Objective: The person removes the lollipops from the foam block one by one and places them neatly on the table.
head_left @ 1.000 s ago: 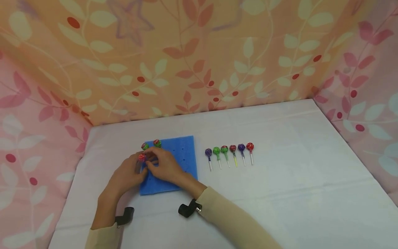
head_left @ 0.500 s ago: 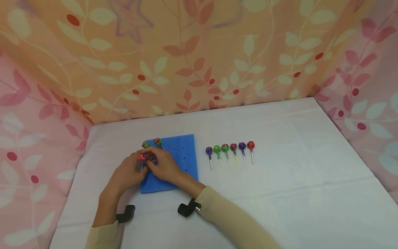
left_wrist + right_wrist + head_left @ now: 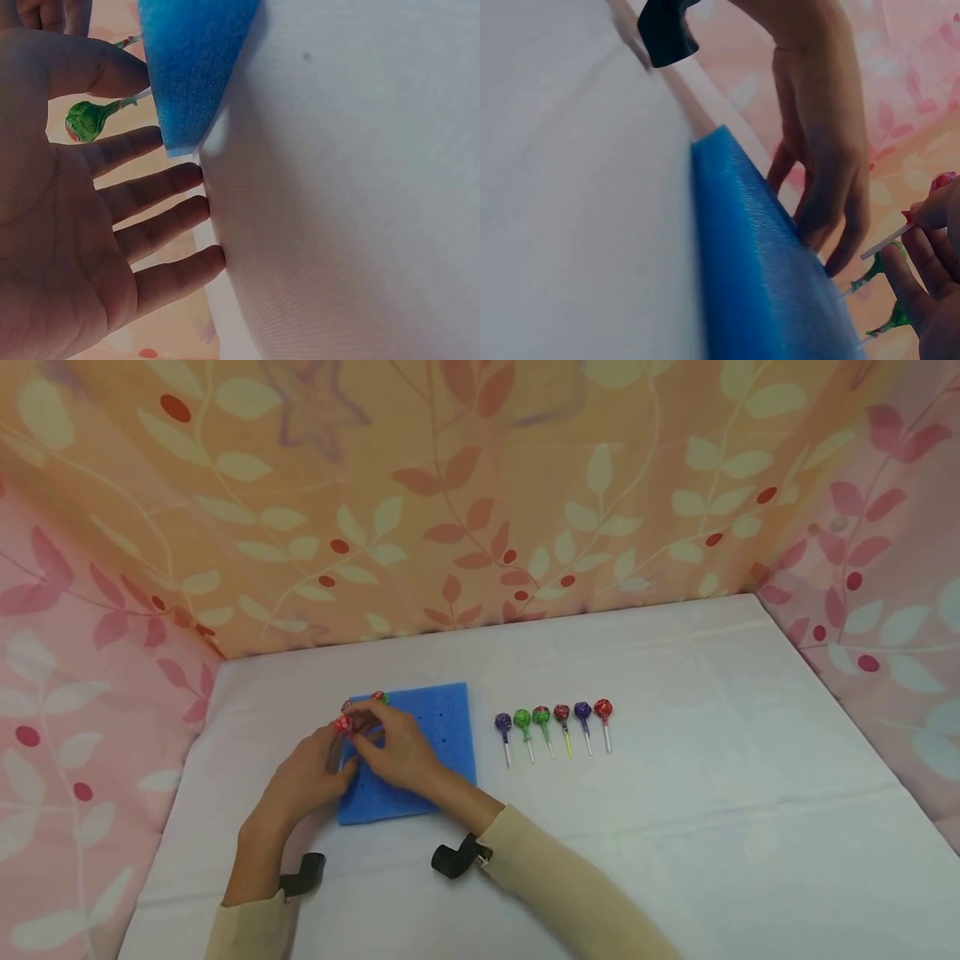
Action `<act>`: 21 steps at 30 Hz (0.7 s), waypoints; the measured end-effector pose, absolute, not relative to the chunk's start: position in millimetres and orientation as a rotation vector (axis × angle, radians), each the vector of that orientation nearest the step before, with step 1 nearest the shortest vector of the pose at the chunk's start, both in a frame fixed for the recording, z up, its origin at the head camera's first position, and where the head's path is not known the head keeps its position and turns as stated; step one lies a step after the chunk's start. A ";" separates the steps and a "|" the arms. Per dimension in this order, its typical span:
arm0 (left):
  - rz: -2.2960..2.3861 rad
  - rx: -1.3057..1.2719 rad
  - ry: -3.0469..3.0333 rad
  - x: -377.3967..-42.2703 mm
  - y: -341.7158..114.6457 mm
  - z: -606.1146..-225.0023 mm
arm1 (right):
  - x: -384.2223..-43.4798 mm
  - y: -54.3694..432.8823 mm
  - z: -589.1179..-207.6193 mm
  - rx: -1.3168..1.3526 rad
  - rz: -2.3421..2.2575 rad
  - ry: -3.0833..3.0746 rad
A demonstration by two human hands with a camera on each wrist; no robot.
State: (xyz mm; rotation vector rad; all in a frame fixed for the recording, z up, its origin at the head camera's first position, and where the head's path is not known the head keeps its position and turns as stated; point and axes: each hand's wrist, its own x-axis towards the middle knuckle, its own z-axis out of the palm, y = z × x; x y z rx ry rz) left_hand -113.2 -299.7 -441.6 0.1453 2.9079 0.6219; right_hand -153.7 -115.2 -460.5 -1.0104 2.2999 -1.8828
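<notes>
My right hand (image 3: 401, 747) pinches a red lollipop (image 3: 343, 724) over the left part of a blue foam board (image 3: 408, 797). In the right wrist view, the bare end of its white stick (image 3: 885, 242) shows clear of the foam. My left hand (image 3: 303, 777) rests at the board's left edge. Its fingers are spread and nearly straight in the left wrist view, with the thumb (image 3: 112, 71) against the foam. Two red-and-green lollipops stand in the board's far-left area; one lollipop (image 3: 380, 697) shows behind my right hand, the other is mostly covered.
To the right of the board, several lollipops lie in a row on the white cloth, from a purple lollipop (image 3: 503, 722) to a red lollipop (image 3: 603, 710). Small holes (image 3: 442, 741) dot the foam. Patterned curtains (image 3: 480, 510) hang behind and at both sides of the table (image 3: 712, 777).
My right hand has shifted slightly up and away with the red lollipop, covering more of the standing ones. The left hand stays at the board's edge.
</notes>
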 end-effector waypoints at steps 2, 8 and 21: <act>0.622 0.160 2.914 -113.1 -298.6 -440.8 | -154.1 -111.0 -457.7 -0.998 -1.914 2.293; 0.593 0.157 2.923 -112.4 -300.7 -440.7 | -153.6 -99.9 -449.7 -0.999 -1.922 2.295; 0.579 0.119 2.921 -113.9 -300.6 -447.3 | -144.5 -57.9 -445.6 -1.033 -1.791 2.344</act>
